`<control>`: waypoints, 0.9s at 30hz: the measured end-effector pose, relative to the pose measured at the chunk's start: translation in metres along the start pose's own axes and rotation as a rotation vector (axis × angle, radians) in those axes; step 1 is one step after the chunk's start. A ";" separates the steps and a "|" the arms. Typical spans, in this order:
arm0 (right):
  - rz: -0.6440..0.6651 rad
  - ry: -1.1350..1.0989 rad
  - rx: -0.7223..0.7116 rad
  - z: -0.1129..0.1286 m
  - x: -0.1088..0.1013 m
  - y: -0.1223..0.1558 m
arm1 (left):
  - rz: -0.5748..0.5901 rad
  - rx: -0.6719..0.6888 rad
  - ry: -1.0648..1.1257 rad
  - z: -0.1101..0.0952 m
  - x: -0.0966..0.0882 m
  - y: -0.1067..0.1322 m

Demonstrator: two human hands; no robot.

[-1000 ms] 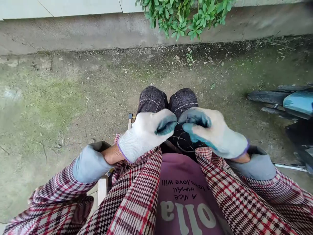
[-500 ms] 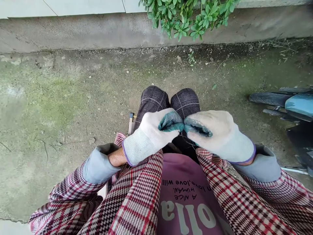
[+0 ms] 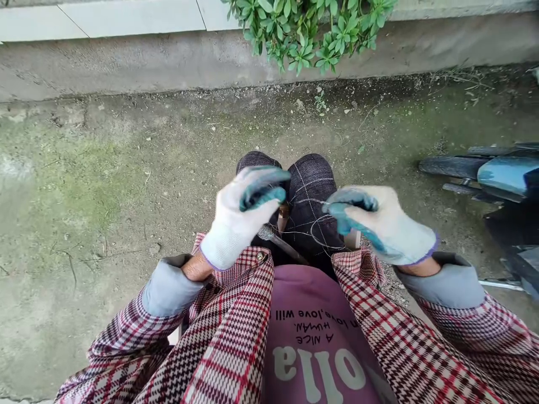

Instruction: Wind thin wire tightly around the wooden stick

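My left hand (image 3: 248, 207), in a white glove with green-coated fingers, is raised over my left knee. Its forefinger, blurred by motion, stands apart from the thumb. My right hand (image 3: 374, 221), gloved alike, pinches a thin wire (image 3: 314, 230) between thumb and fingers. That wire hangs in a loose loop between the hands, and one strand runs toward my left thumb; whether it touches the thumb I cannot tell. Below my left hand, a slim metal rod (image 3: 290, 249) and a brown piece (image 3: 283, 216) show between my legs, partly hidden.
My knees in dark checked trousers (image 3: 314, 179) are under the hands. Bare, mossy ground (image 3: 92, 179) lies around me. Ahead runs a low concrete wall (image 3: 138, 62) with a leafy green plant (image 3: 303, 33) hanging over it. A wheeled vehicle with a light blue part (image 3: 505, 177) stands at right.
My hands, together before, have moved apart, the left one leftward and up. The left fingers have spread from the thumb. The wire loop and the rod now show between them.
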State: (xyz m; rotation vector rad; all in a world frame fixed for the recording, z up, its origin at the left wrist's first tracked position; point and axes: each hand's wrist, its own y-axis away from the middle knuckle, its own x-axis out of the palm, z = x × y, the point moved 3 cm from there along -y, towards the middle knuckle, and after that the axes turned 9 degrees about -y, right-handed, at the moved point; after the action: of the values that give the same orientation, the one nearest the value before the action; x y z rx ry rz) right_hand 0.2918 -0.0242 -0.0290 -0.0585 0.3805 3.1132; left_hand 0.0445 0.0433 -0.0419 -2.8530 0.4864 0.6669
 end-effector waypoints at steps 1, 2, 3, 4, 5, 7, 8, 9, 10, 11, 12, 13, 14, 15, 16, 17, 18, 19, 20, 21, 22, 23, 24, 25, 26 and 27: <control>-0.060 0.005 0.003 0.001 -0.009 0.001 | -0.065 -0.011 -0.049 0.004 -0.006 0.002; -0.127 0.006 -0.001 0.002 -0.018 0.003 | -0.101 -0.021 -0.107 0.008 -0.011 0.005; -0.203 0.009 -0.017 0.002 -0.028 0.004 | -0.095 -0.020 -0.174 0.012 -0.015 0.009; -0.277 0.016 -0.036 0.002 -0.037 0.005 | -0.047 -0.002 -0.251 0.017 -0.017 0.013; -0.345 0.025 -0.053 0.001 -0.046 0.006 | 0.031 0.039 -0.332 0.021 -0.017 0.019; -0.456 0.035 -0.060 -0.004 -0.060 0.008 | 0.228 0.156 -0.511 0.028 -0.012 0.031; -0.486 0.035 -0.046 -0.006 -0.064 0.009 | 0.321 0.221 -0.616 0.031 -0.008 0.037; -0.500 0.036 -0.025 -0.010 -0.067 0.010 | 0.413 0.287 -0.724 0.034 -0.002 0.043; -0.498 0.039 0.000 -0.013 -0.068 0.011 | 0.493 0.353 -0.828 0.036 0.003 0.047; -0.487 0.044 0.022 -0.015 -0.067 0.011 | 0.564 0.419 -0.915 0.037 0.008 0.051; -0.469 0.051 0.038 -0.018 -0.066 0.012 | 0.626 0.486 -0.973 0.037 0.013 0.054; -0.449 0.059 0.049 -0.019 -0.065 0.013 | 0.674 0.547 -1.006 0.036 0.017 0.055; -0.431 0.066 0.053 -0.021 -0.063 0.015 | 0.708 0.591 -1.016 0.034 0.019 0.056; -0.415 0.073 0.050 -0.022 -0.062 0.016 | 0.731 0.612 -1.014 0.032 0.021 0.055; -0.397 0.078 0.045 -0.022 -0.061 0.018 | 0.748 0.615 -1.007 0.031 0.021 0.054; -0.383 0.081 0.037 -0.022 -0.060 0.019 | 0.764 0.599 -1.007 0.030 0.021 0.052; -0.374 0.083 0.028 -0.022 -0.060 0.021 | 0.781 0.570 -1.019 0.029 0.020 0.049; -0.372 0.082 0.021 -0.021 -0.061 0.023 | 0.803 0.541 -1.042 0.030 0.020 0.047; -0.381 0.082 0.015 -0.021 -0.062 0.024 | 0.829 0.520 -1.071 0.031 0.019 0.046; -0.398 0.080 0.010 -0.020 -0.064 0.026 | 0.855 0.508 -1.107 0.032 0.019 0.045; -0.420 0.075 0.007 -0.021 -0.067 0.027 | 0.881 0.506 -1.145 0.033 0.020 0.045; -0.440 0.068 0.007 -0.021 -0.069 0.029 | 0.899 0.506 -1.181 0.035 0.021 0.046; -0.454 0.061 0.007 -0.022 -0.071 0.030 | 0.914 0.506 -1.211 0.036 0.023 0.047; -0.462 0.055 0.006 -0.024 -0.073 0.030 | 0.931 0.501 -1.235 0.037 0.025 0.049; -0.464 0.052 0.003 -0.025 -0.074 0.030 | 0.950 0.489 -1.254 0.038 0.027 0.050; -0.460 0.052 0.001 -0.027 -0.075 0.030 | 0.970 0.474 -1.268 0.038 0.029 0.052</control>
State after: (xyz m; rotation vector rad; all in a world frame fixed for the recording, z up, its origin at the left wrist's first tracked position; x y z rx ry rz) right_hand 0.3672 -0.0594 -0.0449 -0.1962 0.3161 2.6610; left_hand 0.0359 -0.0039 -0.0940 -1.1664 1.4154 1.8799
